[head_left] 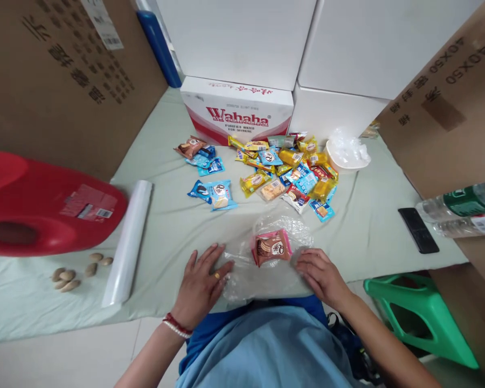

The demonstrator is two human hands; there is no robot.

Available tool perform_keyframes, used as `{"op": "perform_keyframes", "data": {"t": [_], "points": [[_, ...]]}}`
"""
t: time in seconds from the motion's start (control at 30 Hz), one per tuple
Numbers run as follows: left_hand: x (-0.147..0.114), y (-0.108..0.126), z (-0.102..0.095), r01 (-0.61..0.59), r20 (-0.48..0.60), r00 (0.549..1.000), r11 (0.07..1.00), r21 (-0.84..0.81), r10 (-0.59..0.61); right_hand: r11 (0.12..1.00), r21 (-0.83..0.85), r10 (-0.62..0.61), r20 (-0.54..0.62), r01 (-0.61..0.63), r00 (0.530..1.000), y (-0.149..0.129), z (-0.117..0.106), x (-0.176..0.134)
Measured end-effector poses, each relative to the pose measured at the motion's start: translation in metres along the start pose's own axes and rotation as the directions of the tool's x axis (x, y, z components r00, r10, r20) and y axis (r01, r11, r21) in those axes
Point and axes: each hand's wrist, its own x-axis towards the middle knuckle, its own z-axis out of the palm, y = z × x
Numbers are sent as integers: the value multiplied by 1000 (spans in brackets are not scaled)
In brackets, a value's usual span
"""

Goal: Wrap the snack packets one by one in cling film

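A sheet of clear plastic film (242,285) lies crinkled on the table near its front edge. On it sits a small pile of pink and brown wrapped snack packets (272,248); how many are stacked cannot be told. My left hand (204,280) rests palm down at the film's left edge, fingers spread and thumb on the plastic. At the right edge, my right hand (319,274) lies with its fingers extended against the film, holding nothing visible. Beyond both hands, several yellow, blue and brown snack packets (291,156) are heaped, with blue snack packets (221,195) to their left.
A roll of plastic film (129,242), a red jug (64,205) and several walnut-like nuts (67,277) lie left. At the back stand a Wahaha carton (238,110) and a white bowl (339,159) holding plastic. Rightward are a phone (418,230), bottles (464,205) and a green stool (424,312).
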Motion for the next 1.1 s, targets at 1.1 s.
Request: {"op": "perform_keyframes", "data": {"t": [1.1], "points": [[125,78,3,22,77,997,997,-70,-17,934,279,187,154,-224,970,34,1,89]]}}
